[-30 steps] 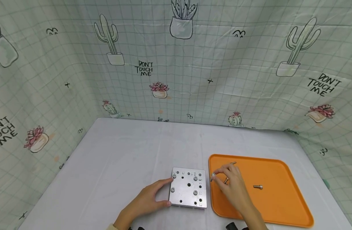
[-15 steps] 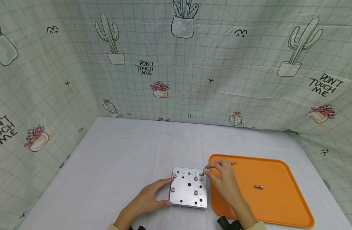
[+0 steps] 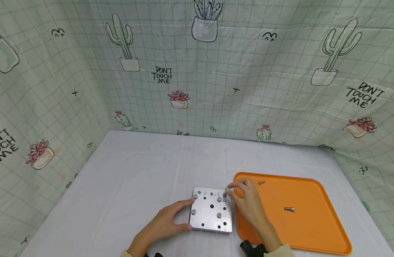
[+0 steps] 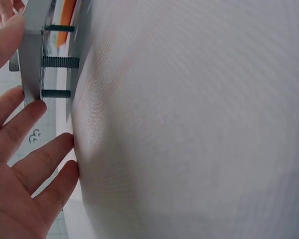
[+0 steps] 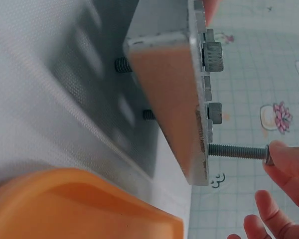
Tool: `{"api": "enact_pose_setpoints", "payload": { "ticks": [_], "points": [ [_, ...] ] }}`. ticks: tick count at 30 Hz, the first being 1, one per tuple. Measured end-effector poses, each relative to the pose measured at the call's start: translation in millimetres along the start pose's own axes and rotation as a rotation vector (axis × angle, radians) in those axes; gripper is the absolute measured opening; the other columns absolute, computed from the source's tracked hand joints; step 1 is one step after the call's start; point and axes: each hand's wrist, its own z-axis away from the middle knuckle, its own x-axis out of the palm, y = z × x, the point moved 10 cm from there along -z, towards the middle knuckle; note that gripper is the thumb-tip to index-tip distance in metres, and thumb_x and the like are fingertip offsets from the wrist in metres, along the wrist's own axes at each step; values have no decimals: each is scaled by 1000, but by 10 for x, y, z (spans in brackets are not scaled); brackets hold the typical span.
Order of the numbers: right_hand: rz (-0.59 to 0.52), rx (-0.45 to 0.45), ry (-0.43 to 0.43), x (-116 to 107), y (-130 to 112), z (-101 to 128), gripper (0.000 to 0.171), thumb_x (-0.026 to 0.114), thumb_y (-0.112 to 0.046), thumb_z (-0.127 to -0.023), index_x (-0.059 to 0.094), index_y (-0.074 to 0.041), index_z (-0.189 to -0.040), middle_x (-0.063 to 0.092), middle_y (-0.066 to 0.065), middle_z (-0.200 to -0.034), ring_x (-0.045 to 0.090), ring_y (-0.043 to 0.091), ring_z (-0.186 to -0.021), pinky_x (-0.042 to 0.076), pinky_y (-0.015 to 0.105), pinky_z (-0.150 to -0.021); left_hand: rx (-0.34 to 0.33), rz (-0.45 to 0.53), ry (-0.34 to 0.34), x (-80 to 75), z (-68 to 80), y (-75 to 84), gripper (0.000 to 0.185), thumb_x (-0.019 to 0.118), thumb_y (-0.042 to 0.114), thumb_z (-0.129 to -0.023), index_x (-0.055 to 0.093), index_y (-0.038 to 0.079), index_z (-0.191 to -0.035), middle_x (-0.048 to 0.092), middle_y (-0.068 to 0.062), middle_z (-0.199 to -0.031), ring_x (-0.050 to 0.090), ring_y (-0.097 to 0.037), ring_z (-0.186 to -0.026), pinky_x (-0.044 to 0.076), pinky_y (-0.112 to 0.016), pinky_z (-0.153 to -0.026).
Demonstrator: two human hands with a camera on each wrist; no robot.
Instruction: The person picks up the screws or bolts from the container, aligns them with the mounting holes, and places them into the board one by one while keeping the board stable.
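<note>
A silver metal plate (image 3: 207,214) with several holes stands raised off the table on bolts whose threaded ends (image 4: 62,61) stick out beneath it. Several socket-head bolts (image 3: 219,215) sit in it, heads up. My left hand (image 3: 164,220) rests on the plate's left edge, fingertips and thumb apart along it, other fingers near the tablecloth. At the far right corner, my right hand (image 3: 248,200) pinches a socket-head bolt (image 5: 239,151) by its head between thumb and finger. This bolt stands roughly square to the plate, tip right at its face, most of the thread exposed.
An orange tray (image 3: 312,225) lies right beside the plate, partly under my right hand. Two loose bolts show in it, one near the back rim (image 3: 262,182) and another bolt (image 3: 289,209) in the middle. A printed cloth (image 3: 216,89) hangs behind the white table (image 3: 145,167).
My right hand has moved left from over the tray to the plate's far right corner, carrying the bolt, which is now more upright. The left hand and plate stay put.
</note>
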Motion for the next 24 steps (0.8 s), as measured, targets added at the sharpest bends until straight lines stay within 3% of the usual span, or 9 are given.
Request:
{"api": "enact_pose_setpoints", "payload": {
  "ticks": [24],
  "points": [
    [78,20,-39,158,76,20,10,72,-14,-79,70,-13,-89,52,6,-93,45,25,-99,37,34,-78,-6,6,-8,25,-5,-38,67,75,41,-74,47,32,-135,52,8,-136,47,-22,-127,41,-45,-104]
  ]
}}
